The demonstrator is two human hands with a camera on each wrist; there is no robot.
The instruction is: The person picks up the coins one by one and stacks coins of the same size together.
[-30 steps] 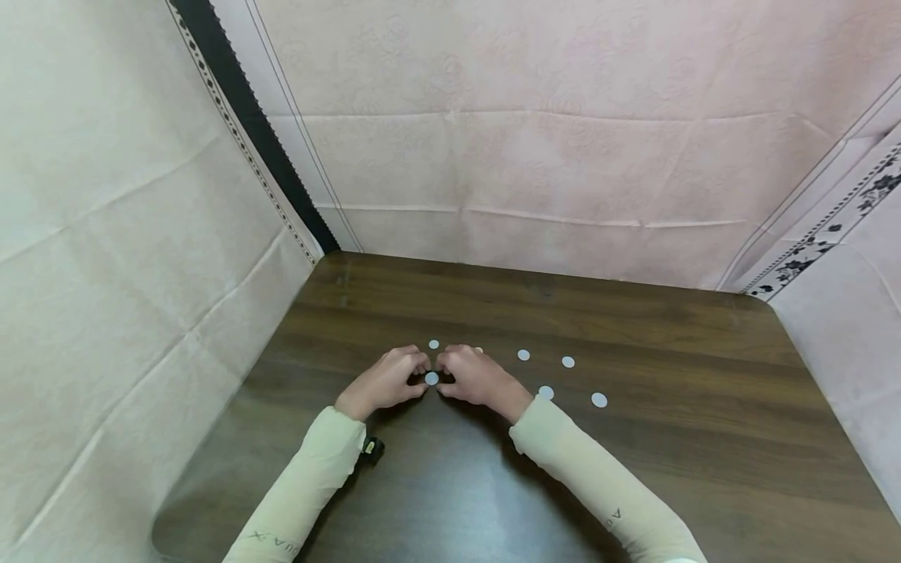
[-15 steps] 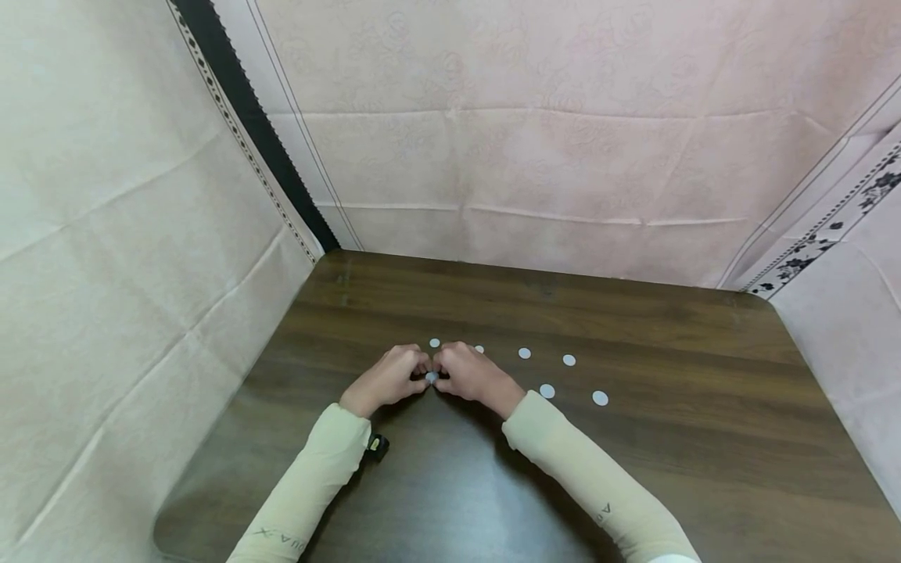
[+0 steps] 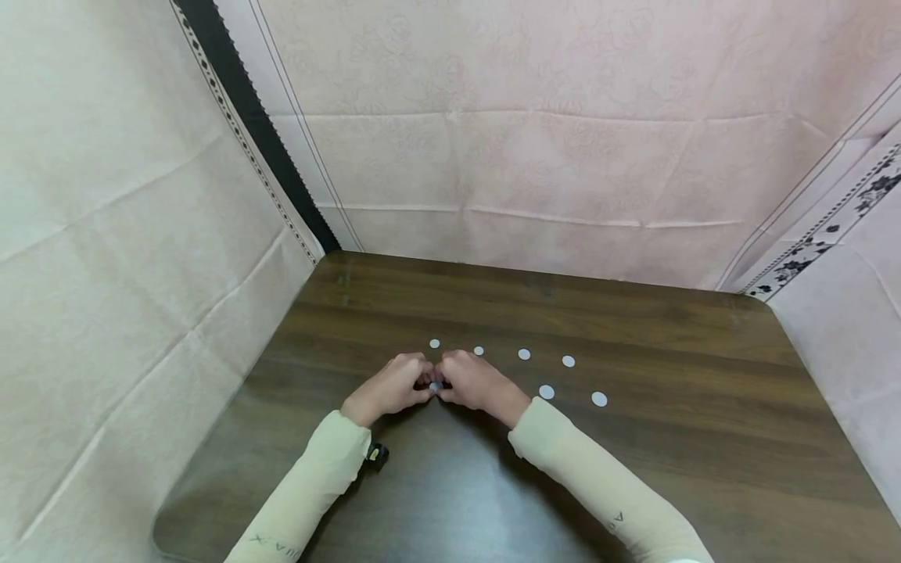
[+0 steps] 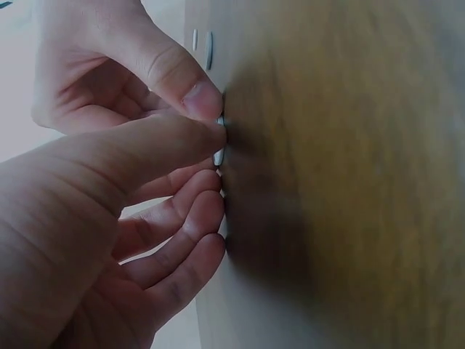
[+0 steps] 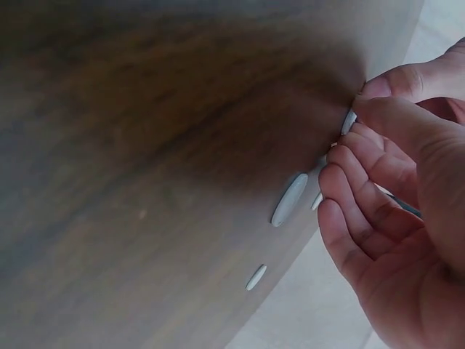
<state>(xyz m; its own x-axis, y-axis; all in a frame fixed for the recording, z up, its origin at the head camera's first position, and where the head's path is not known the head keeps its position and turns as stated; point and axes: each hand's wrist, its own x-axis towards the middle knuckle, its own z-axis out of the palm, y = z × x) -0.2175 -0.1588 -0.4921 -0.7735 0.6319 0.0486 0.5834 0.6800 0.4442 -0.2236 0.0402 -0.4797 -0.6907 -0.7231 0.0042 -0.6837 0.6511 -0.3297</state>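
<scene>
Between my two hands lies a small flat white disc, mostly covered by fingers in the head view. My left hand pinches it from the left, with thumb and curled fingertips down at the wooden table. From the right, my right hand grips the same disc, its thumb meeting the left thumb at the near edge. The left wrist view shows a sliver of the disc under the thumbs. In the right wrist view its pale edge shows between thumb and forefinger.
A back row of similar white discs runs across the table, from one disc beyond my hands to another at right. Two more discs, one nearer and one farther right, lie beside my right wrist. Pale cloth hangs behind.
Both hands have come closer together around the disc and shifted slightly towards me with it. Less of the disc shows now, and a back-row disc beyond my right hand shows more fully.
</scene>
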